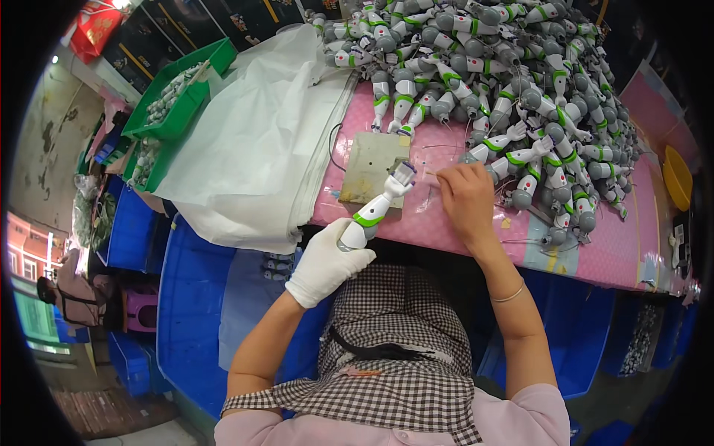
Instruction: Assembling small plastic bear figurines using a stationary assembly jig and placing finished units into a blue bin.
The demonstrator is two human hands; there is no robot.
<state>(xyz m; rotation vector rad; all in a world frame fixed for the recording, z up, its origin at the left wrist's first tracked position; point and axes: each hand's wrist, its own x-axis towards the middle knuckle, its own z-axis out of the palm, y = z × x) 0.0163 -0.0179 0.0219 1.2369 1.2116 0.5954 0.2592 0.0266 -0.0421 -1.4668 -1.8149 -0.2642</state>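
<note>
Now toy arm [374, 211] juts forward from gloved left hand [331, 256]

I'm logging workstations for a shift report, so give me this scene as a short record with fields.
Left hand: white-gloved, gripping a toy arm by its grey end
Right hand: bare, beside the pile; any grip is too small to tell
Toy arm colours: white, green, grey
Pile: many similar toy arms, heaped on the table's far and right parts
Table: pink covering
Behind the held arm: grey-beige block
Left side: white sheeting; green tray with small parts
Below: blue bin
</note>
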